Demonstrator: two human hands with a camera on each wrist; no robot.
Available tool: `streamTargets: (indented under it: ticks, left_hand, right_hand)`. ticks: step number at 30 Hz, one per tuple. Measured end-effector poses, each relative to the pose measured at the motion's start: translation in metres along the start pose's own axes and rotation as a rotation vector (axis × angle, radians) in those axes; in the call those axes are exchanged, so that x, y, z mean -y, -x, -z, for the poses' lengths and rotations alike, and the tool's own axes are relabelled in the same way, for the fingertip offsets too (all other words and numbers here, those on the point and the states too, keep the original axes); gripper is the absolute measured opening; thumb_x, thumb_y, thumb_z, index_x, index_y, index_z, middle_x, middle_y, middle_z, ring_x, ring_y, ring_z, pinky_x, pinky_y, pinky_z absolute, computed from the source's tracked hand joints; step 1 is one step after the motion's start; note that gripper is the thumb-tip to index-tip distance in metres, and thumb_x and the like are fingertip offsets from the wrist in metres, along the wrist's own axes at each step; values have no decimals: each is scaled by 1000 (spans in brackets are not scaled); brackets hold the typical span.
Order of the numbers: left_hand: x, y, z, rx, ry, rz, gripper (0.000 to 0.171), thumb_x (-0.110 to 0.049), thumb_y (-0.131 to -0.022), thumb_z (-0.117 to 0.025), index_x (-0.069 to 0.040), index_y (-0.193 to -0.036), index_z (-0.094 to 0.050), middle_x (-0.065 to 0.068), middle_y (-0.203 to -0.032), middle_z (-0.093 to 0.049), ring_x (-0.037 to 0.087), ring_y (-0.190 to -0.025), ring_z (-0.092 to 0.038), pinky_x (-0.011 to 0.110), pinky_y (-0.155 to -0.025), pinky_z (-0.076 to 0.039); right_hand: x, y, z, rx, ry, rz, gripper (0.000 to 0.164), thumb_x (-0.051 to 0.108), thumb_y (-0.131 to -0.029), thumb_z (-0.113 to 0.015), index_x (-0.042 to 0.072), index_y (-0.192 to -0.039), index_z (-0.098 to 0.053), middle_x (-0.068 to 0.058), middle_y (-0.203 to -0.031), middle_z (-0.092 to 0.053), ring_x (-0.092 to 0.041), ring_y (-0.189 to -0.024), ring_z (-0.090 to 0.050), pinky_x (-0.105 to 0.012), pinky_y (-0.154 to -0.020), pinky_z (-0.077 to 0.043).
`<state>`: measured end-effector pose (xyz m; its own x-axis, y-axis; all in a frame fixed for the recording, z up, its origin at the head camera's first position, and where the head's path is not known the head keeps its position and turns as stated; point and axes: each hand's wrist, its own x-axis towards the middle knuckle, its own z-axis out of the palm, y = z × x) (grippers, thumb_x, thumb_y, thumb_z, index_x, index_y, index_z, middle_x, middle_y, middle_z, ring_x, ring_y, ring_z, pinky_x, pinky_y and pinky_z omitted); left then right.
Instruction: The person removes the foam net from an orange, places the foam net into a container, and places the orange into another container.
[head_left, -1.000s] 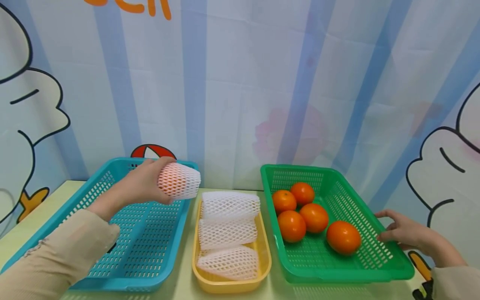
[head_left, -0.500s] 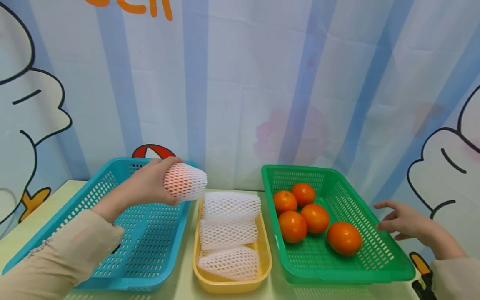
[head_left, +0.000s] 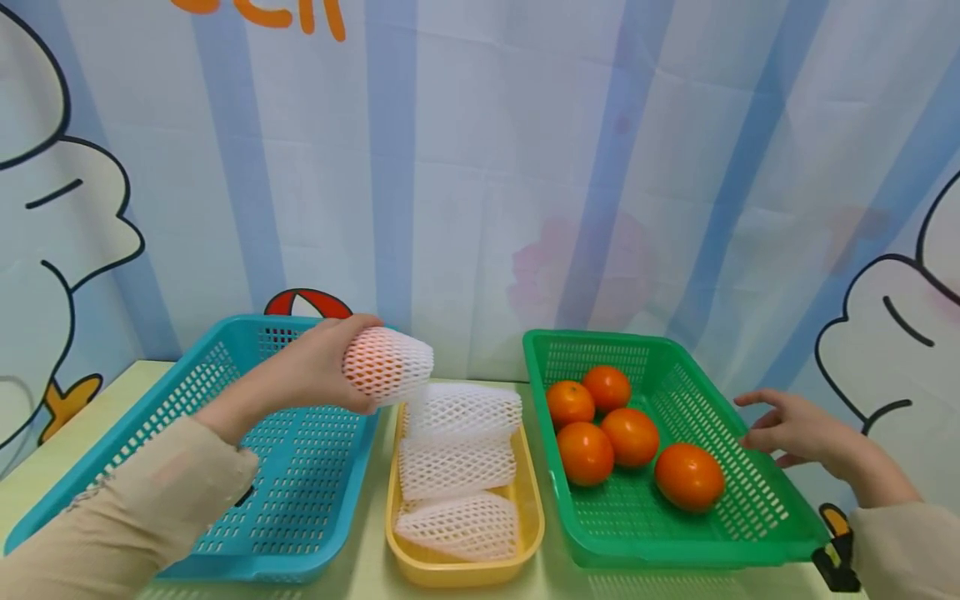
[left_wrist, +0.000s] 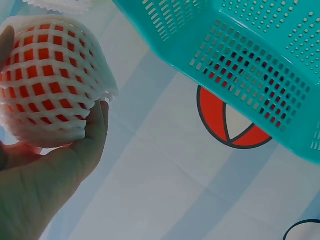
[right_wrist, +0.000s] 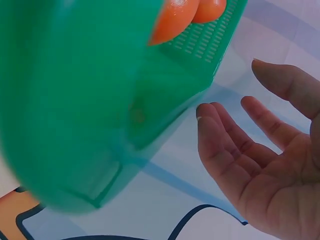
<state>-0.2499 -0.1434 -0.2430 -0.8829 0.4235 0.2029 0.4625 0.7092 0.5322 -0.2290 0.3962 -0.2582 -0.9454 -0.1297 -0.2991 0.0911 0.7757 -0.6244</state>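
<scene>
My left hand [head_left: 326, 362] grips an orange in a white foam net [head_left: 387, 365], above the right rim of the blue basket [head_left: 255, 571]. In the left wrist view, orange skin shows through the mesh of the netted orange [left_wrist: 47, 82], with the thumb and fingers around it. Right of it, white foam nets [head_left: 457, 467] lie in a row in a yellow tray [head_left: 465, 575]. My right hand [head_left: 798, 433] hovers by the right rim of the green basket [head_left: 675, 550], fingers loosely bent and holding nothing; the palm [right_wrist: 275, 185] shows in the right wrist view.
Several loose oranges [head_left: 630, 436] sit in the green basket, mostly toward its left side. All three containers stand side by side on a pale yellow table [head_left: 360, 575]. A striped printed curtain [head_left: 465, 183] hangs close behind them.
My left hand has moved right with the netted orange, from over the blue basket toward the yellow tray. My right hand has come off the green basket's rim and shifted slightly up and left.
</scene>
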Motion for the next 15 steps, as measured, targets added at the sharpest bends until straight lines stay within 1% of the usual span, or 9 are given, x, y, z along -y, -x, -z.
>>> streamTargets:
  ticks: [7,11,13,15]
  left_hand:
    - [-10,-1,0,22,-15,10,80,-15,-66,-78,-8,-136,-39,15,-118,-49,30,-102,-46,37,-68,-50]
    - [-12,-2,-1,25,-7,-10,79,-14,-66,-78,-8,-135,-40,13,-115,-51,28,-100,-47,36,-69,-50]
    - [-14,-3,-1,24,-5,-24,79,-14,-66,-78,-8,-135,-40,13,-116,-51,28,-99,-48,36,-70,-50]
    - [-16,-3,-2,22,-4,-38,80,-14,-65,-78,-7,-135,-40,12,-116,-52,27,-100,-49,37,-72,-50]
  right_hand:
    - [8,-2,-5,-18,10,46,64,15,-90,-60,-10,-137,-24,-23,-110,-54,-27,-90,-59,-40,-71,-51]
    - [15,-1,-8,-27,18,70,63,16,-89,-60,-9,-136,-27,-28,-113,-51,-28,-90,-59,-40,-70,-50]
    - [20,-1,-10,-24,24,81,62,16,-90,-60,-9,-136,-28,-32,-116,-48,-30,-92,-58,-41,-72,-51]
    - [24,0,-11,-23,28,94,60,17,-90,-60,-9,-135,-29,-33,-116,-46,-31,-93,-58,-43,-73,-51]
